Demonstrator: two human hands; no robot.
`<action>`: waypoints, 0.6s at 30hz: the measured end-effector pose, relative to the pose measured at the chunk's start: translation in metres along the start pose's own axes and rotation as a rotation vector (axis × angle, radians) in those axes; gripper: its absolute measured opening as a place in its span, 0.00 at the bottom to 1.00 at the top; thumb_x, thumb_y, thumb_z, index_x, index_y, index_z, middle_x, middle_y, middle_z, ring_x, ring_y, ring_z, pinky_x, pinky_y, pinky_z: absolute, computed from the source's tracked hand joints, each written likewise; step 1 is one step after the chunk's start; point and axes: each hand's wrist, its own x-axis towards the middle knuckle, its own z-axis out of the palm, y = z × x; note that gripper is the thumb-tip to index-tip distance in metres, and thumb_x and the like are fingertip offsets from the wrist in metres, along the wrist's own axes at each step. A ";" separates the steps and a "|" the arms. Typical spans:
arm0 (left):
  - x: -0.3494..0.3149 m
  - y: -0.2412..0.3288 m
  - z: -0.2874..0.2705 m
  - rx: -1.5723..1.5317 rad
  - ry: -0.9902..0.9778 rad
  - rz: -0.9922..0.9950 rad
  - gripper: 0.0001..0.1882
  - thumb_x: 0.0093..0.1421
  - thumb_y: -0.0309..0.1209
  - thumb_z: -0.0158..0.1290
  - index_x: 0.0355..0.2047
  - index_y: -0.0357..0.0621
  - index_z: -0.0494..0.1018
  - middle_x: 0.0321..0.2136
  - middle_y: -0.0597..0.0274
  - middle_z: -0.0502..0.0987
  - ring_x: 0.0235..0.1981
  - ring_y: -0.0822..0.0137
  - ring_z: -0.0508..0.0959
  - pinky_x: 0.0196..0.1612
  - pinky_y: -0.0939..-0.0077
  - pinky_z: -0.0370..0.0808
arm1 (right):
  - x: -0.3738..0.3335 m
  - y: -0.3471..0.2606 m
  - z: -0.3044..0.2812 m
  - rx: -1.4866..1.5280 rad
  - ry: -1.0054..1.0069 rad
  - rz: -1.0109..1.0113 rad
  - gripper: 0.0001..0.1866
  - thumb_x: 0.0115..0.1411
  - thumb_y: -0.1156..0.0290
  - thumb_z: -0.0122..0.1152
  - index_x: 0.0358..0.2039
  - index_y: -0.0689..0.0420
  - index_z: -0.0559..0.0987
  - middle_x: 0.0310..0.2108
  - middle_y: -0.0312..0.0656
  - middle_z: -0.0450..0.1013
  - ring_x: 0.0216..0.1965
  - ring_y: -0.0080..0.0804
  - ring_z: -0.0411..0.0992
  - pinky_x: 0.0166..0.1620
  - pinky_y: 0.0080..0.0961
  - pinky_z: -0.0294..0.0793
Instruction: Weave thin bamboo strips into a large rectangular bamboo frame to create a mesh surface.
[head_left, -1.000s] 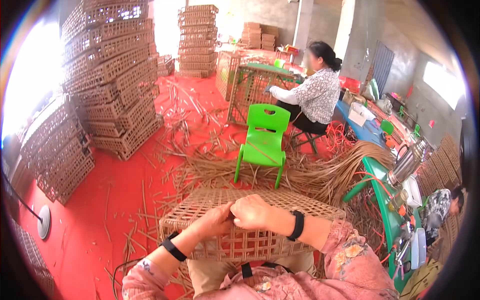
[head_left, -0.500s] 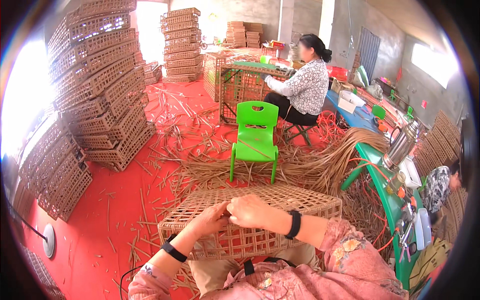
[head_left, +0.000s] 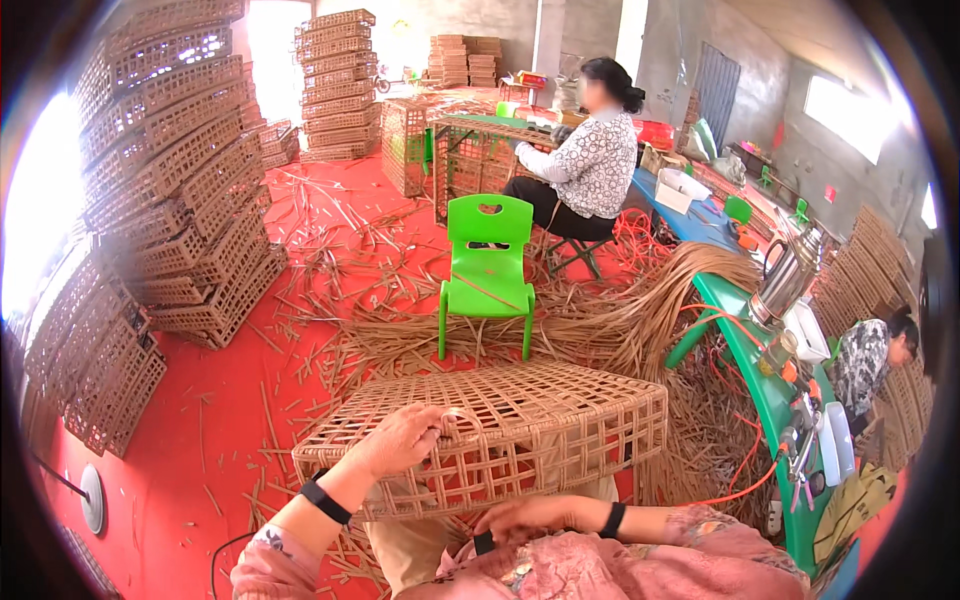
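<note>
Red floor (head_left: 250, 400) strewn with strips, stacked crates (head_left: 180, 200) at left, green chair (head_left: 487, 265) ahead. Woven crate (head_left: 520, 425) on the lap, close in front. Left hand (head_left: 405, 440) gripping its near top edge; right hand (head_left: 530, 515) low under the crate's front, fingers curled, grip unclear.

You are looking down at a red floor (head_left: 230, 420) running from the lower left up to the frame's centre. Loose cane strips (head_left: 330, 250) are lying scattered over it, thickening into a long bundle (head_left: 600, 320) right of centre. A green plastic chair (head_left: 487, 270) is standing on it mid-frame, and stacks of woven crates (head_left: 170, 180) are sitting on it at the upper left. A round white disc (head_left: 92, 497) is lying at the lower left.
</note>
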 end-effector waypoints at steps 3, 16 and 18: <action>0.009 -0.005 -0.005 0.012 -0.010 0.022 0.12 0.56 0.26 0.46 0.40 0.36 0.69 0.33 0.47 0.75 0.39 0.46 0.75 0.44 0.58 0.72 | 0.019 -0.012 0.018 -0.238 0.225 -0.191 0.25 0.62 0.64 0.54 0.57 0.61 0.70 0.41 0.42 0.75 0.34 0.29 0.72 0.41 0.25 0.73; 0.070 -0.029 -0.050 -0.037 -0.062 -0.160 0.10 0.56 0.27 0.46 0.38 0.37 0.69 0.29 0.45 0.75 0.35 0.44 0.76 0.39 0.58 0.72 | 0.112 0.051 -0.138 -0.908 1.002 -0.283 0.19 0.64 0.60 0.50 0.49 0.60 0.73 0.44 0.48 0.74 0.39 0.43 0.72 0.44 0.37 0.70; 0.079 -0.040 -0.054 -0.080 -0.084 -0.186 0.17 0.58 0.26 0.47 0.49 0.45 0.72 0.22 0.59 0.71 0.26 0.65 0.71 0.35 0.69 0.71 | 0.130 0.039 -0.155 -0.907 1.053 -0.259 0.19 0.64 0.60 0.49 0.48 0.60 0.73 0.43 0.47 0.74 0.38 0.42 0.72 0.43 0.36 0.70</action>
